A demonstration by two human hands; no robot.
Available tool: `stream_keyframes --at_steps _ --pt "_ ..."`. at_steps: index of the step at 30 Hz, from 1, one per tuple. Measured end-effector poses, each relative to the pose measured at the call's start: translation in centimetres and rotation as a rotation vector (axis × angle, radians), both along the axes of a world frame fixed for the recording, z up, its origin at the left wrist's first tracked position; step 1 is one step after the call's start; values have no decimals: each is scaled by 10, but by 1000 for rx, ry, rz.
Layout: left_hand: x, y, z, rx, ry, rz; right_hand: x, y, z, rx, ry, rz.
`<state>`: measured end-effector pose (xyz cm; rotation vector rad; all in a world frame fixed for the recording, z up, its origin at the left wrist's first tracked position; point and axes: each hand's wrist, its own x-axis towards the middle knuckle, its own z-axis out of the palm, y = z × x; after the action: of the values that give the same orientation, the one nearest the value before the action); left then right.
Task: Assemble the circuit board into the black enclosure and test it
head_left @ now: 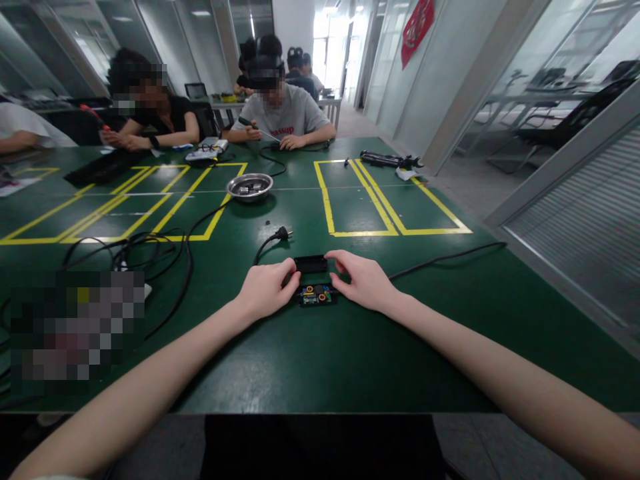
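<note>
My left hand (267, 287) has its thumb and fingers at the left end of a black, shallow plastic cover (311, 265), and appears to grip that end. At the cover's right corner, the index finger of my right hand (364, 280) is touching or very close, with the thumb apart below it. Just nearer to me lies an open black case half with a circuit board (317, 295), showing copper coils and small coloured parts. A black plug (283, 233) rests beyond my left hand, its cord running behind that hand. Another black cable (445, 257) stretches rightward from beside my right hand.
A metal bowl (250, 188) with small metal parts stands farther back on the green table (280, 373). Tangled black cables (135, 252) lie to the left beside a blurred-out object. Yellow tape (363, 234) marks rectangles. Across the table, a person (285, 110) holds a tool.
</note>
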<state>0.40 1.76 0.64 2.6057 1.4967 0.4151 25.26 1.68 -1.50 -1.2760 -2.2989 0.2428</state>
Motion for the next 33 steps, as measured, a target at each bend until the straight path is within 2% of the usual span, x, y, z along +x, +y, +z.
stream_keyframes --at_steps 2,6,11,21,24,29,33 --pt "-4 1 2 22 -41 -67 2 2 -1 41 2 60" --pt "-12 4 3 49 3 -294 6 5 -1 32 50 181" --pt "-15 6 -2 48 -17 -373 9 4 1 -28 160 241" --pt "-15 5 -5 40 -135 -390 15 3 5 -303 433 237" --pt "-15 5 -6 38 -178 -391 14 0 6 -343 530 223" --pt "-15 6 -3 10 -199 -372 10 -2 3 -413 601 211" --pt "-15 5 -2 11 -191 -361 9 0 3 -533 639 187"
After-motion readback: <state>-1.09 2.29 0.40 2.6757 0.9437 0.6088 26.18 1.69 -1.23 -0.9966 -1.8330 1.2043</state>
